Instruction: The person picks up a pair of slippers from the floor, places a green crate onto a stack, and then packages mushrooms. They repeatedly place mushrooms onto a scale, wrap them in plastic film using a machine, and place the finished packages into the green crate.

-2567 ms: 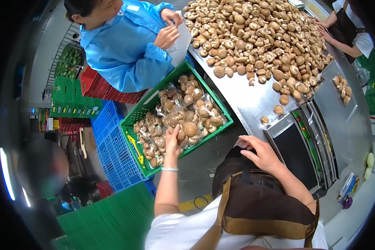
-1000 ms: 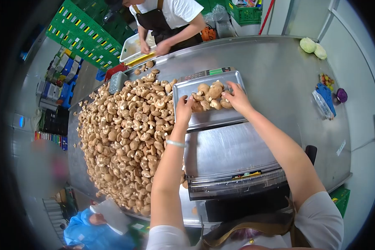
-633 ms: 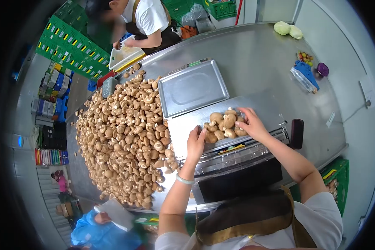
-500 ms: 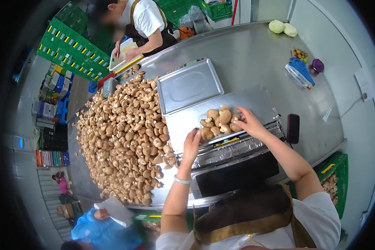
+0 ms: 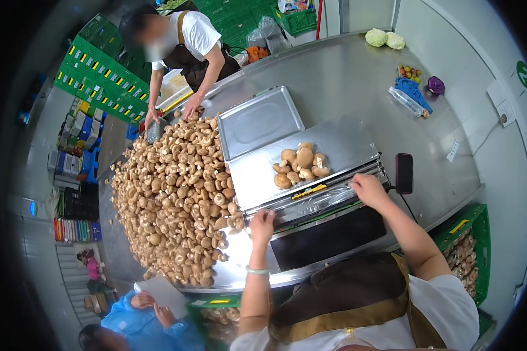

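Observation:
My left hand [image 5: 262,226] is closed in a pinch at the left end of the film wrapping machine [image 5: 281,217]. Fingers bent together, my right hand [image 5: 368,190] is at the machine's right end. A clear, shiny sheet of plastic film [image 5: 328,199] stretches between both hands, and each seems to grip an edge of it. Just beyond the machine's bar, a small group of shiitake mushrooms [image 5: 303,162] sits on the metal plate, untouched by either hand. Whether a tray lies under them is hard to make out.
A large heap of shiitake mushrooms [image 5: 175,199] covers the table's left side. Behind the plate lies a metal tray [image 5: 260,123]. A phone [image 5: 404,174] is at right. Across the table, a co-worker [image 5: 199,41] reaches to the heap; another in blue [image 5: 137,322] is at lower left.
Both hands have left the mushroom group and come back toward me, onto the film at the machine. The co-worker across the table has moved both hands from a white bin to the heap.

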Tool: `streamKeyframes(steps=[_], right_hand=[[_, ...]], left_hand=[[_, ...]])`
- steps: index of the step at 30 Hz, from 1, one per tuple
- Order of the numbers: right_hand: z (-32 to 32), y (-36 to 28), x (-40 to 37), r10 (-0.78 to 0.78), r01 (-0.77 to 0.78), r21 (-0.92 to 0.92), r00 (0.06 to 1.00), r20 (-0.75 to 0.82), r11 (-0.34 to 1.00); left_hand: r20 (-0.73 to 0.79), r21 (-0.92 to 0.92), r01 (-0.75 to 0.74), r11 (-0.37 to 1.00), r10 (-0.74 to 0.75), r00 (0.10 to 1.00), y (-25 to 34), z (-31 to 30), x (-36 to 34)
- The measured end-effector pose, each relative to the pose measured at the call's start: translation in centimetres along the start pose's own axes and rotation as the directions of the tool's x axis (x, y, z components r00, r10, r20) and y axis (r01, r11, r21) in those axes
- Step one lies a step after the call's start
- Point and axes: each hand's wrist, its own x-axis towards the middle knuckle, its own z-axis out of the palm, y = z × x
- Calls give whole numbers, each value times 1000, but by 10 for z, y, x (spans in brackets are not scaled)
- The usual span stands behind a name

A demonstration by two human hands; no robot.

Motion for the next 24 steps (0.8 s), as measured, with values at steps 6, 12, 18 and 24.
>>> streamKeyframes(steps=[6,12,18,24], right_hand=[[-75,-44,10,-247,-162,974,948,199,161],[-21,-89,145,11,245,838,958,-287,488],[47,-45,182,-185,185,10,980,77,983],[26,-42,133,-143,16,299,903,406,954]], left_hand=[[398,-823,200,532,289,871,82,-114,8],[-216,-857,-315,407,272,938,125,-39,123],[62,-31,-241,970,242,968,74,24,153],[421,-373,69,925,103,901,44,8,114]])
